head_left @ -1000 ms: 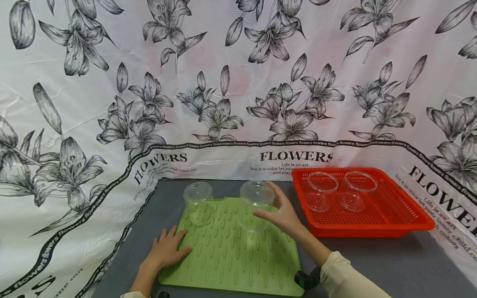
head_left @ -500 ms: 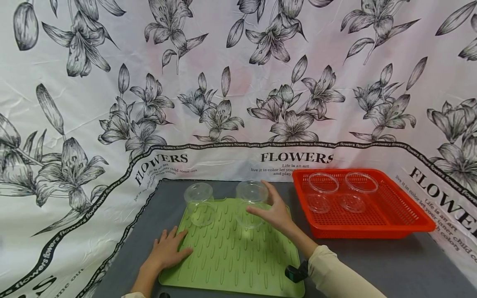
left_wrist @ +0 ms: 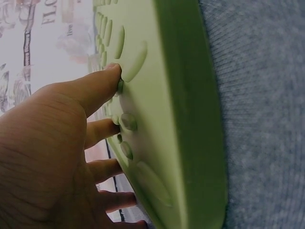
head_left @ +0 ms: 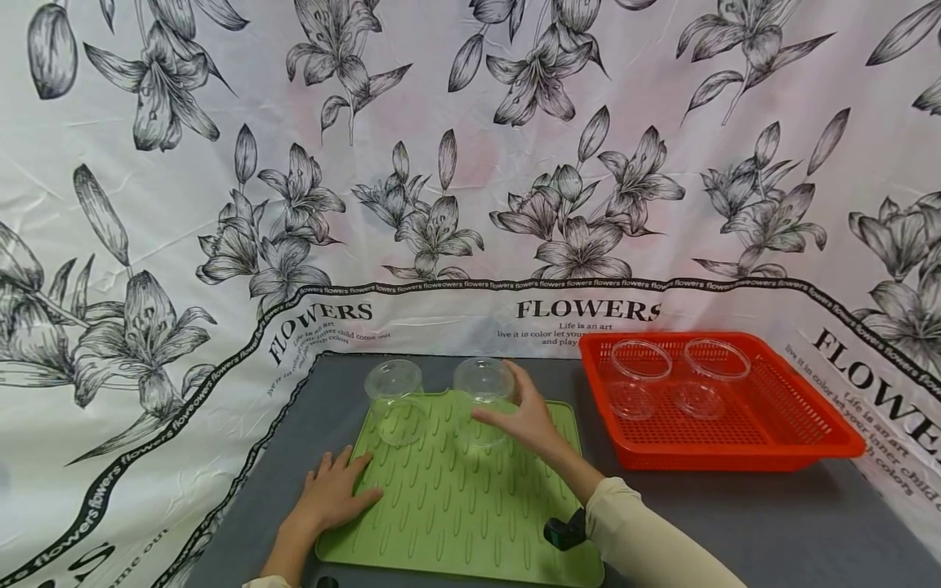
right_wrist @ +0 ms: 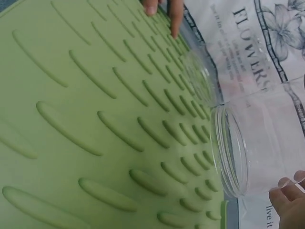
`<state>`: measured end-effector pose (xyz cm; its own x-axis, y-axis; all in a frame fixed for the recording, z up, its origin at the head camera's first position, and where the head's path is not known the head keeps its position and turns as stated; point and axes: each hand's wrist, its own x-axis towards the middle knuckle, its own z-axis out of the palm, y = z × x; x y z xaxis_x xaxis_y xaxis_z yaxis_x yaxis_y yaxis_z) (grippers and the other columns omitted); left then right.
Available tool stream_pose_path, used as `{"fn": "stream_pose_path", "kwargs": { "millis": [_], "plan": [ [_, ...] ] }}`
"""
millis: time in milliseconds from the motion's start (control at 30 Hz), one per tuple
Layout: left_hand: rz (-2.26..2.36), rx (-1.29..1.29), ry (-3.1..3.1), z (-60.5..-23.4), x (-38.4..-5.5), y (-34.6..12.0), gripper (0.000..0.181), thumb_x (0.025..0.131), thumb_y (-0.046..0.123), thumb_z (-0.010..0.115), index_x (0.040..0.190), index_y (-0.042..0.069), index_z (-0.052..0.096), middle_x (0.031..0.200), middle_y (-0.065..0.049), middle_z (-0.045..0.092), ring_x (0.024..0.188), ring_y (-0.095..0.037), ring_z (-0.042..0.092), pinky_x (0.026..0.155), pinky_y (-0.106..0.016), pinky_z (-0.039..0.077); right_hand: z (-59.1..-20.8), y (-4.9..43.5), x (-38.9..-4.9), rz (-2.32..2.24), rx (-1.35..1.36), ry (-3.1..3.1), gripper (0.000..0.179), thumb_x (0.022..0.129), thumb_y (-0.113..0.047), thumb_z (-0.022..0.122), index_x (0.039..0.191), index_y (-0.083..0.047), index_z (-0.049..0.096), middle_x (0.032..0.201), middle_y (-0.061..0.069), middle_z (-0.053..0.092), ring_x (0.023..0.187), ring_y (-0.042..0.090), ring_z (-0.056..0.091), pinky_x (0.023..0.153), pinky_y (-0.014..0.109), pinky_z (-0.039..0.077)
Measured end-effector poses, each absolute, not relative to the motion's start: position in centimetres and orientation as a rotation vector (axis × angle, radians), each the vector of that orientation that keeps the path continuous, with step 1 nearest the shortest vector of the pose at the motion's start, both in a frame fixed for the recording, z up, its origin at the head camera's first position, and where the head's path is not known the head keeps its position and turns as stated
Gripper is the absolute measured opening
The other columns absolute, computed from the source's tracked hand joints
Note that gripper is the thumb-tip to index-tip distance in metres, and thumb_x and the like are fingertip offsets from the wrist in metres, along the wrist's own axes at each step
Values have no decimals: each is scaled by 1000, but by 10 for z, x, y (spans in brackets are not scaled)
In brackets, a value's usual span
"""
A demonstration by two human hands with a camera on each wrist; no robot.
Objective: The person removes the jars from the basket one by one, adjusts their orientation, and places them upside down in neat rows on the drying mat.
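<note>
My right hand (head_left: 528, 420) grips a clear cylindrical jar (head_left: 483, 382) from its right side, thumb toward me. In the right wrist view, the ringed end of this jar (right_wrist: 228, 148) faces the green ridged mat (right_wrist: 86, 143), close over its far part. A second clear jar (head_left: 395, 408) stands upright on the mat's far left corner, a short gap from the held one. My left hand (head_left: 329, 495) rests with spread fingers on the mat's left edge. Up close in the left wrist view, the thumb and fingertips (left_wrist: 112, 69) touch the mat's raised rim side.
A red slotted basket (head_left: 735, 459) sits to the right of the mat on the grey table (head_left: 706, 514). Inside it are two more clear jars, a left one (head_left: 641, 359) and a right one (head_left: 716, 359). Behind the table hangs a flower-printed cloth (head_left: 470, 204).
My right hand has carried its jar leftward and slightly away from me, nearer the standing jar. The left hand stays in place on the mat.
</note>
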<state>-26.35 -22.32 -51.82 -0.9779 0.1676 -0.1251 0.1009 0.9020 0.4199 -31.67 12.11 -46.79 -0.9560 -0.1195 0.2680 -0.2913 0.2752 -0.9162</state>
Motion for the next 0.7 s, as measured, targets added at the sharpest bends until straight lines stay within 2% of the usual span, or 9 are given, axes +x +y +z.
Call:
{"fn": "stream_pose_path", "kwargs": {
  "millis": [300,700],
  "plan": [
    [612,197,2908,-516,-264,-224,75,93,54,68,153,13,47,162,-32,28,146,-66,16,108,-85,18,-477,111,-323,1716,368,-2432,101,78,-32,91,159,-22,31,149,16,50,135,37,51,111,58,45],
    [625,211,2911,-520,-265,-225,76,93,55,67,153,14,47,162,-32,28,146,-65,16,107,-85,18,-483,97,-329,1658,380,-2468,103,79,-35,89,160,-16,28,153,18,46,139,40,49,112,58,44]
  ]
}}
